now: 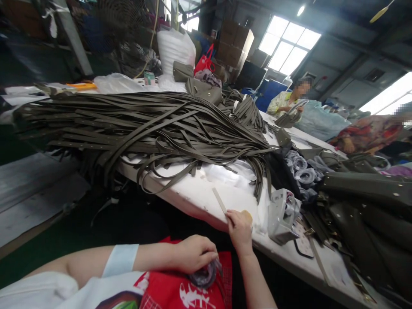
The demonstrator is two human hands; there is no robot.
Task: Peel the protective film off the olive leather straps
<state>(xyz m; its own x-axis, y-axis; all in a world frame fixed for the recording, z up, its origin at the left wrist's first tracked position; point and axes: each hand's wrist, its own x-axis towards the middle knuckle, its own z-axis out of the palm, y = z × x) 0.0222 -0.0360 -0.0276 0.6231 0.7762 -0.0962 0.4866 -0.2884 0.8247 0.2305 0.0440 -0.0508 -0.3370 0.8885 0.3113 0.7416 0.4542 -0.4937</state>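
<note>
My left hand (pixel 196 253) is closed on a plastic-wrapped coil (pixel 206 277) resting against my red apron (pixel 174 287). Above the table's near edge, my right hand (pixel 240 225) pinches a thin, pale flat strip (pixel 219 200), which points up and to the left. A yellowish round thing (pixel 247 216) shows just behind my right hand; whether the hand holds it, I cannot tell. Long dark straps (pixel 180 124) lie in a large heap across the white table (pixel 193 193) beyond my hands.
Right of my right hand stands a white box (pixel 283 216) with wrapped coils (pixel 304 174) behind it. A phone-like case (pixel 304 240) lies beside it. Dark bags (pixel 370 214) fill the right side. Two people sit across the table at the right. A can (pixel 149 78) stands at the back.
</note>
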